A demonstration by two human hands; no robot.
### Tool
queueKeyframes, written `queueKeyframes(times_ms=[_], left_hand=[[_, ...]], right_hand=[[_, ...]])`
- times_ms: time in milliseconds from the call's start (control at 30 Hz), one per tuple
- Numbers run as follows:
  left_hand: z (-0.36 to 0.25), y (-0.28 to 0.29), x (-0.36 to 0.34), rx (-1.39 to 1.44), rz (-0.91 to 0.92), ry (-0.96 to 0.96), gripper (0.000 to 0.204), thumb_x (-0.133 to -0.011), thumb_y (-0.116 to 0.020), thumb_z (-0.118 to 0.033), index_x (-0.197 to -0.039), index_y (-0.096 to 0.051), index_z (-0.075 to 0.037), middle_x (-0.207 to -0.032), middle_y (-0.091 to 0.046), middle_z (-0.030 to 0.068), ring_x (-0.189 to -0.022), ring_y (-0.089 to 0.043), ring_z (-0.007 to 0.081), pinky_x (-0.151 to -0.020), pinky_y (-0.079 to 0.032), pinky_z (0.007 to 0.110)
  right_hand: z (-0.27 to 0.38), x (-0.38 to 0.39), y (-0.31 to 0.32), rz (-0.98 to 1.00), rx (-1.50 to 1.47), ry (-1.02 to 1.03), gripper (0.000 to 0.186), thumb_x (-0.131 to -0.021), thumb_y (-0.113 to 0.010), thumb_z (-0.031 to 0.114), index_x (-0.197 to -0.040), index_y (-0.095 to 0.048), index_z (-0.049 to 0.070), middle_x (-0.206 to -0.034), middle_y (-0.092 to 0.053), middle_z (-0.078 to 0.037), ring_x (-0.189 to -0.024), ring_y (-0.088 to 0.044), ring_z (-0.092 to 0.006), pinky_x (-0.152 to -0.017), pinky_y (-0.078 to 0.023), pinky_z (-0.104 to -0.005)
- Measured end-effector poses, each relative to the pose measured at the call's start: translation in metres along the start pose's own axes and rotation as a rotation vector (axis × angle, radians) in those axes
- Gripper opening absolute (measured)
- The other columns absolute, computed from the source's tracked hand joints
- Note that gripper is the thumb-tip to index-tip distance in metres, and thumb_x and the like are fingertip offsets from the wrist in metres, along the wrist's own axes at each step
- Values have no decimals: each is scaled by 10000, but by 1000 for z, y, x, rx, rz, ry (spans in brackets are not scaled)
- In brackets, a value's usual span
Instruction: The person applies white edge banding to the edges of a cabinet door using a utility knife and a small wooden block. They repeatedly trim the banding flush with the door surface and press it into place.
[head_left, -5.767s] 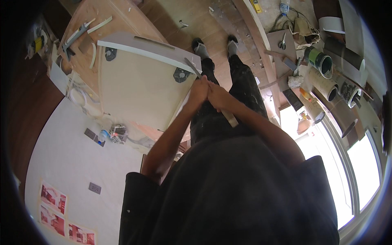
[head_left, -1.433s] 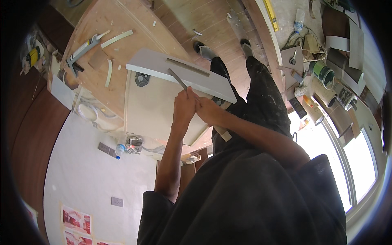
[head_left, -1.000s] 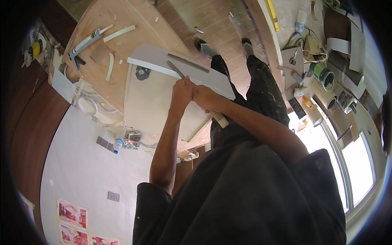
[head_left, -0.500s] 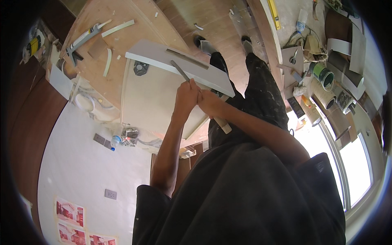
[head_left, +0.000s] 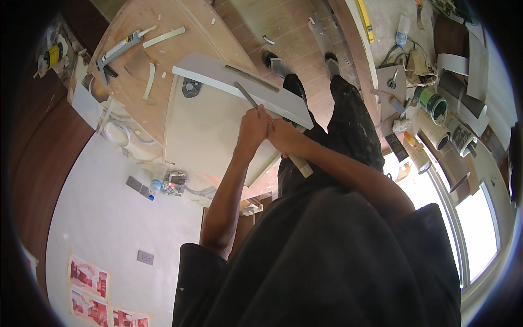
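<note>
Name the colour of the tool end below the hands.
The tool end is pale tan, best seen in head view.

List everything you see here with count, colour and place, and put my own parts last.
Flat tool: one, grey blade, pale handle, in both hands
Slotted panel: one, grey-white, ahead of the hands
Workbench: one, light brown, upper left
Cream board: one, cream, on the workbench
Black block: at least one, black, by the panel's left end
Caulking gun: one, grey, on the workbench
Thin strips: two, pale, near the caulking gun
Spirit level: one, yellow, upper right
Scissors: one pair, dark, right
Plastic bottles: two, clear, upper right and left wall
Prints: at least three, red-white, lower left
Other clutter: uncountable
Left hand: one, bare, centre
Right hand: one, bare, centre
Legs: two, dark trousers, centre-right
</note>
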State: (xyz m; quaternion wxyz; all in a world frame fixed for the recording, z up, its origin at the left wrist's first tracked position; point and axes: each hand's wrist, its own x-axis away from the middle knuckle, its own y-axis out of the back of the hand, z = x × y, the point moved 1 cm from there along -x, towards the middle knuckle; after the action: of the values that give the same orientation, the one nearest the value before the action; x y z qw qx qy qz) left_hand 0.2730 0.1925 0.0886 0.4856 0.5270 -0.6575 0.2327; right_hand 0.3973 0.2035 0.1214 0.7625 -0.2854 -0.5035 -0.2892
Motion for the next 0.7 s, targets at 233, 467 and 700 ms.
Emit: queueKeyframes(times_ms=[233,467,700], left_hand=[[39,-9,-48,-186,-3,-105,498,-1016,-356,-309,-911,-664,68,-727,-661,190,-650,-676,284,-668,-560,391],[5,-8,-18,-131,-28,-68,527,-1009,-387,-328,-772,-674,46,-657,-655,197,-630,-655,350,-713,-549,417],[-4,-19,10,284,16,37,470,-1007,-389,-346,-913,-659,28,-794,-650,130,-718,-644,195,-624,-520,324]], right_hand=[[-58,-71,-10,84,4,106,364,-998,-416,267,-1021,-573,-61,-621,-587,-149,-431,-596,-231,-360,-483,-350],[-25,-25,0,-25,49,174,362,-999,-434,254,-1000,-564,-84,-684,-629,-186,-452,-622,-269,-385,-497,-407],[-20,-3,7,-25,-196,-73,535,-1024,-303,381,-978,-578,-77,-709,-623,-186,-473,-620,-263,-457,-527,-373]])
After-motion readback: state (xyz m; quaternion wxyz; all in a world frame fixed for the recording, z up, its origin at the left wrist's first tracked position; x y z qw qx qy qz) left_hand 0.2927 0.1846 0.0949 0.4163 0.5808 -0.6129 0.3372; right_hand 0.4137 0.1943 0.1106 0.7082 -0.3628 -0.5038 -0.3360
